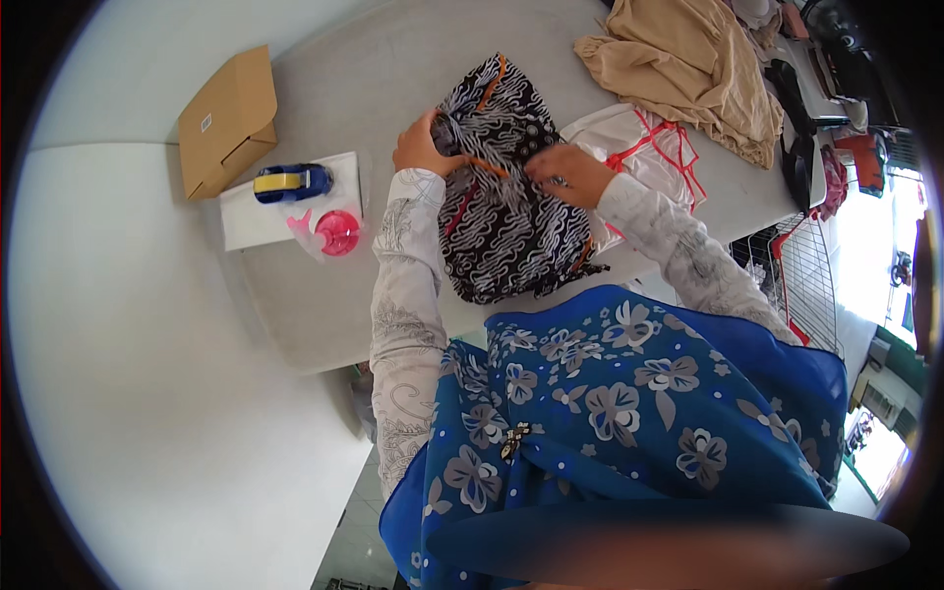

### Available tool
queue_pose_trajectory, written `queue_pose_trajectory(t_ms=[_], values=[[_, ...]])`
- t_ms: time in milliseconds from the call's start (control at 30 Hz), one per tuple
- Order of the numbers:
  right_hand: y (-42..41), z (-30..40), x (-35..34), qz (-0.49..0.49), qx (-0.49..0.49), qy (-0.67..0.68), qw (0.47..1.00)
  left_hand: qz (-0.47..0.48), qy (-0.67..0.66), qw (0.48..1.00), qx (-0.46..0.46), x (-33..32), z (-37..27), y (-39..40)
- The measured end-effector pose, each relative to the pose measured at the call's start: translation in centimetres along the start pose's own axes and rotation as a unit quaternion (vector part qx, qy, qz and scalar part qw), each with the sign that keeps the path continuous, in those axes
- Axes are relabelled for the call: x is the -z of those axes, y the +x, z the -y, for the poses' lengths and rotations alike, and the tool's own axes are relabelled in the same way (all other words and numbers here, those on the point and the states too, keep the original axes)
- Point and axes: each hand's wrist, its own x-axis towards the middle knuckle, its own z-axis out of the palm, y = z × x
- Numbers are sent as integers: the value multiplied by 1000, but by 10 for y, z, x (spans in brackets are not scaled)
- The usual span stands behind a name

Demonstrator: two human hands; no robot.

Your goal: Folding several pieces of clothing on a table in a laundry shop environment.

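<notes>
A black-and-white patterned cloth garment (509, 251) with narrow orange and red trims lies bunched on the grey table before me. My left hand (426, 147) grips the gathered fabric at its left side, thumb stretched across the top. Over the right part of the same garment is my right hand (571, 175), its fingers bent and blurred. Whether those fingers pinch the cloth or only touch it is unclear. Small round dark fasteners, perhaps snaps, show on the fabric just above the right fingertips. Against its right side lies a whitish cloth item (612, 140) with red straps.
On the left a cardboard box (228, 129) stands near a blue tape dispenser (293, 182), white flat packet (247, 221) and pink plastic item (338, 233). A tan garment (671, 66) lies at the upper right. A wire basket (807, 280) stands beyond the table's right edge (759, 225).
</notes>
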Motion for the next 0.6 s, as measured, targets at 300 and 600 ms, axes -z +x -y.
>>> queue_pose_trajectory(t_ms=[300, 600], values=[[65, -99, 45, 248, -206, 379, 868, -65, -63, 990, -109, -19, 9, 49], [204, -182, 55, -212, -35, -177, 960, 165, 178, 950, -195, -35, -15, 141]])
